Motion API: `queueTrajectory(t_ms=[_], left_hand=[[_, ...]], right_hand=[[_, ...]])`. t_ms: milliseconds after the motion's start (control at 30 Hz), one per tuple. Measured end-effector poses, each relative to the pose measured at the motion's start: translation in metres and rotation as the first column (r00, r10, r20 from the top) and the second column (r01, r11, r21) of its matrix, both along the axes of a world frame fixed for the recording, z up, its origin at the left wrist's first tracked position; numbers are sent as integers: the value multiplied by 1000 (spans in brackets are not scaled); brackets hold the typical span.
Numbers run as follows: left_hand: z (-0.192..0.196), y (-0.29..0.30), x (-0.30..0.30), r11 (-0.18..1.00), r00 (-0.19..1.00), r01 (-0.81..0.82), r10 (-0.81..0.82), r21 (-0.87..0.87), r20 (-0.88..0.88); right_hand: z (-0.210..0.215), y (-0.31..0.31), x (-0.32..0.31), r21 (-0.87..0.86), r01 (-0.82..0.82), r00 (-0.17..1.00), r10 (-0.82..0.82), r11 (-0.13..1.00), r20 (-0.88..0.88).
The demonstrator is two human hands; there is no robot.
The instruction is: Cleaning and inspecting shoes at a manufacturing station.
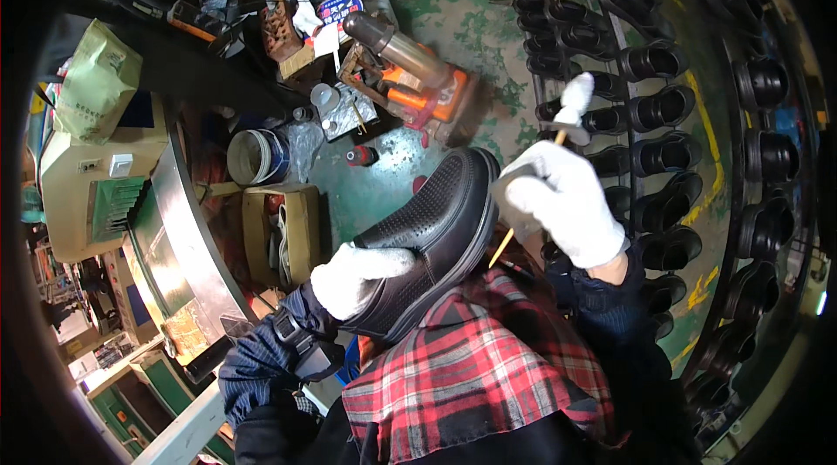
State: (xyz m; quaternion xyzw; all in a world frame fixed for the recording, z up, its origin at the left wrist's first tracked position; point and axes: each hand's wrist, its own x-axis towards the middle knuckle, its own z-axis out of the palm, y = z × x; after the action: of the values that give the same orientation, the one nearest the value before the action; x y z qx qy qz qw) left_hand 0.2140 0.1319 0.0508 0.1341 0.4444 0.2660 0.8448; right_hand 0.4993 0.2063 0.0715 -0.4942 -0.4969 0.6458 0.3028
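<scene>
A black leather shoe (436,234) with a perforated upper lies tilted above my lap, toe pointing up and to the right. My left hand (364,278), in a white glove, is closed around it near the opening, thumb along the upper. My right hand (562,199), also gloved in white, is closed on a thin wooden stick (501,249) just beside the toe. A white tip (577,92) shows at the stick's upper end, with something dark below it. Between the fingers and the toe is a flat grey-brown piece (518,201); whether it touches the shoe I cannot tell.
A red plaid cloth (471,369) covers my lap. Racks of black shoes (663,108) stand on the right. Ahead are an orange machine (427,86), a small red-and-black container (361,156) and a bucket (259,157). A beige machine (105,195) with a metal top stands left.
</scene>
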Motion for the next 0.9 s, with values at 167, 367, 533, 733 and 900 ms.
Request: queueTrajectory(t_ms=[167, 367, 533, 733, 900], left_hand=[[-11, -4, -3, 700, 871, 458, -231, 548, -433], [-7, -8, 13, 964, 973, 162, -121, 209, -195], [13, 4, 20, 967, 975, 155, -117, 202, -188], [21, 2, 24, 998, 998, 28, -24, 62, -52], [22, 4, 23, 989, 988, 95, -80, 117, -132]], right_hand=[[8, -8, -16, 41, -222, 946, 205, 974, 251], [-5, -14, -22, 479, -364, 846, 69, 798, 528], [-8, -9, -16, 304, -179, 870, 6, 936, 493], [-10, -6, -26, 427, -251, 837, -26, 869, 547], [3, -13, -33, 480, -453, 811, 124, 751, 572]])
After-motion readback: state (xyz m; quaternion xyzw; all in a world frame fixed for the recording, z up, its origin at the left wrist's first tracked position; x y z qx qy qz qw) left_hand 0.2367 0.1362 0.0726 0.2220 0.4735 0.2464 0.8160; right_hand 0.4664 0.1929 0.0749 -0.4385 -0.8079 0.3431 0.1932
